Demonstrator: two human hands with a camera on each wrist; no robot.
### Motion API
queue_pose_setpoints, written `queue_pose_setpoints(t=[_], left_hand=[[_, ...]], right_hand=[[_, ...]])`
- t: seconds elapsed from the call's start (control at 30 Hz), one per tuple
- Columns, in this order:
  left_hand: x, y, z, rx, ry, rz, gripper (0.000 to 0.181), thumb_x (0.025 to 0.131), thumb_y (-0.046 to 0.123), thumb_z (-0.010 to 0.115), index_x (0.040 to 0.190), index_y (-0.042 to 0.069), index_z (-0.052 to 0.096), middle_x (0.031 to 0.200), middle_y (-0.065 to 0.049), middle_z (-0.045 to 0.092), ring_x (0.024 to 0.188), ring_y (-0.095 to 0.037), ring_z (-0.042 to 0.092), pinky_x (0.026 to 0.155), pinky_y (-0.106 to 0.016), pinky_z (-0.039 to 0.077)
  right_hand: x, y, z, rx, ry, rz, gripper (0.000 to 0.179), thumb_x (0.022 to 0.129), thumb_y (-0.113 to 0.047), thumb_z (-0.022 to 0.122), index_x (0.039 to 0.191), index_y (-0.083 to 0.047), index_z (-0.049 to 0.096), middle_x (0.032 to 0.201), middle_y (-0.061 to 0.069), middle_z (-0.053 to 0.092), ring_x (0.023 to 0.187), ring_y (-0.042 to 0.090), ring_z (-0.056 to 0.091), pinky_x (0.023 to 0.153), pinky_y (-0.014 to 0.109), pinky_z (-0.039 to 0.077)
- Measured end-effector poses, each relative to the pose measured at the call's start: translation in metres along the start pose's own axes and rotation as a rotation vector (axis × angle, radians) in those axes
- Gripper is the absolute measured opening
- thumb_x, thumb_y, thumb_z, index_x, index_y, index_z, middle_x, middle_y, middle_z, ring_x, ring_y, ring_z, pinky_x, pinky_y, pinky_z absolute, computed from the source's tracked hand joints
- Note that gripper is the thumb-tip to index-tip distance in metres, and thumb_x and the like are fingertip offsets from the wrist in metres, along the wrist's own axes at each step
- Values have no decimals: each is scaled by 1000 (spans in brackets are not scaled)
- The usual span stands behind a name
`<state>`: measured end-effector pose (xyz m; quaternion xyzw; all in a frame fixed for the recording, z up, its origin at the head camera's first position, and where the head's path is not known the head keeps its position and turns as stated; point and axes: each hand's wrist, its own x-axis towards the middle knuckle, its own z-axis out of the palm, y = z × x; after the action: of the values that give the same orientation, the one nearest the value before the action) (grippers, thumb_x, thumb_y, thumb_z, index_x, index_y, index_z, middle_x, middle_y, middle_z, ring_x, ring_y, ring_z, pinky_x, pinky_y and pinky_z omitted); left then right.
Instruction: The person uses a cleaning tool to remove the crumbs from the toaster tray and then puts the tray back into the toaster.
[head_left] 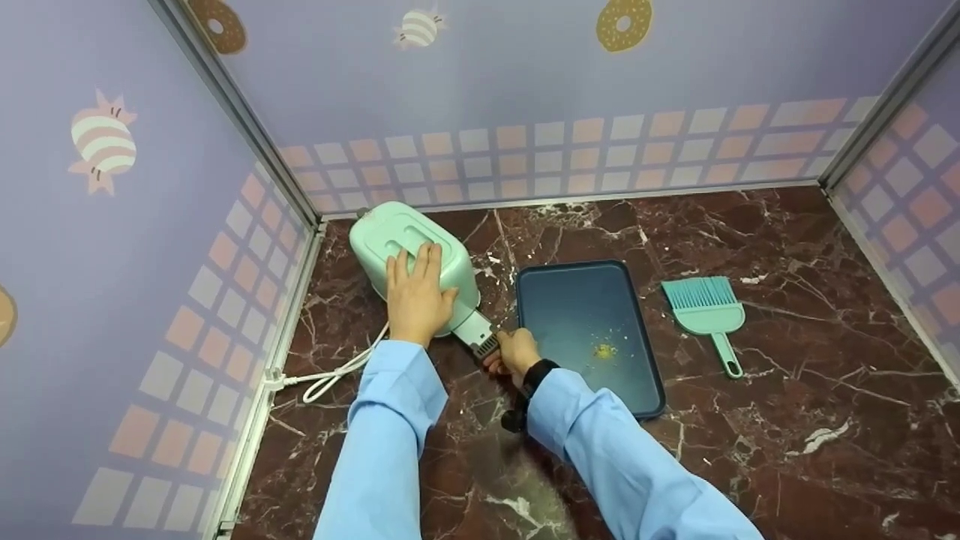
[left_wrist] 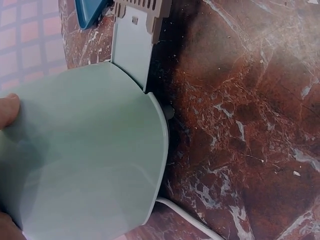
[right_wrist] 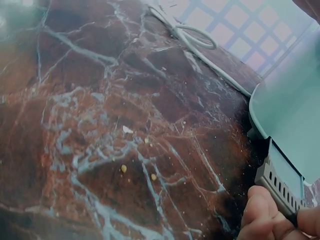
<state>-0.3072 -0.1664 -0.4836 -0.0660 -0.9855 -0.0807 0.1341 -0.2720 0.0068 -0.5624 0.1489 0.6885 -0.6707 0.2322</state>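
A mint-green toaster (head_left: 380, 232) stands at the back left, its two top slots showing. My left hand (head_left: 418, 304) rests on its top with fingers extended; only fingertips enter the left wrist view. A pale crumb tray (left_wrist: 132, 47) sticks partway out of the toaster's near end. My right hand (head_left: 519, 351) pinches the tray's slotted brown end between thumb and fingers, as the right wrist view shows at the slotted end (right_wrist: 280, 187). How far the tray reaches inside the toaster is hidden.
Right of the toaster lies a dark blue tray (head_left: 577, 300) with yellowish crumbs (head_left: 604, 350). Farther right is a mint brush (head_left: 709, 315). A white cord (head_left: 337, 373) with a plug lies by the left wall. Small crumbs (right_wrist: 124, 168) dot the marbled surface.
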Motion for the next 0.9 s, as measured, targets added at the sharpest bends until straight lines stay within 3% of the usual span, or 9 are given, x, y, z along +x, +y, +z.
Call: queue_pose_setpoints(t=[0.17,0.33,0.6,0.9], left_hand=[[-3,-1,2,-15,36,3,79,93,37,74,158,9,38,159,-11,42,147,-46,30,125,-56,8],[-3,0,3,-12,63,15,79,92,37,75,157,9,40,158,-12,44,146,-46,32,125,-57,10],[-1,2,4,-15,60,19,77,94,37,73,158,9,39,158,-11,43,146,-45,31,125,-56,9],[-3,1,5,-4,78,19,77,94,37,73,157,9,40,158,-11,44,146,-46,32,125,-57,11]], right_hand=[[1,2,4,119,-42,28,34,112,-11,37,131,15,48,64,9,64,46,11,56,45,20,44],[3,1,6,204,-53,34,28,111,-7,38,123,14,52,66,10,63,48,11,56,45,20,44],[6,-1,8,244,-52,18,20,109,-1,41,109,12,55,64,8,62,48,10,55,46,19,44],[9,-2,14,242,-38,11,20,108,0,45,119,12,55,66,7,64,49,10,53,46,19,42]])
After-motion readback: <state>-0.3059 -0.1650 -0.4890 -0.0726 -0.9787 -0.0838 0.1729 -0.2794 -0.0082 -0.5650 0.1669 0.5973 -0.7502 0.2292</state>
